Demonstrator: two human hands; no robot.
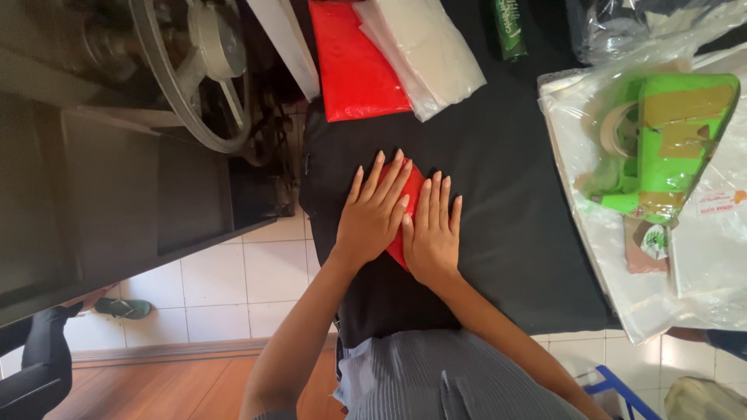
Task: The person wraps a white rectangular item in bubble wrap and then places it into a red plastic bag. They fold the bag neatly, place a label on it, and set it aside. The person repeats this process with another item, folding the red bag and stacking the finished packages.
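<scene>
Red, thin and glossy under the fingertips: a small red packet [406, 204], lying flat on the black cloth [506, 257] and almost wholly covered by both palms. Left hand [375, 211] spread flat, fingers straight and slightly fanned, gripping nothing, only pressing down. Right hand [433, 229] likewise flat, fingers together, laid just beside the left so that the two touch along their inner edges. Only a strip of red visible between and above the fingers, plus a corner below the heel of the right palm.

Beyond the fingertips, further up the cloth: a larger red plastic sheet [354, 66] with a stack of clear bags [424, 50] partly overlapping it, and a dark green can [510, 29] well apart. Off to the right of the fingers, a green tape dispenser [669, 148] resting on crumpled clear plastic [615, 264]. Left of the fingers, past the cloth's edge, a machine with a large wheel [198, 74] over white floor tiles [249, 280].

Likely risks, judged from the lie of things: slippery film sliding on the cloth under uneven pressure, leaving a crooked crease; trapped air bulging out at the uncovered corner; the packet creeping toward the near cloth edge if pushed.

Both forearms angled inward from the body, wrists low, meeting in a narrow V over the packet.
</scene>
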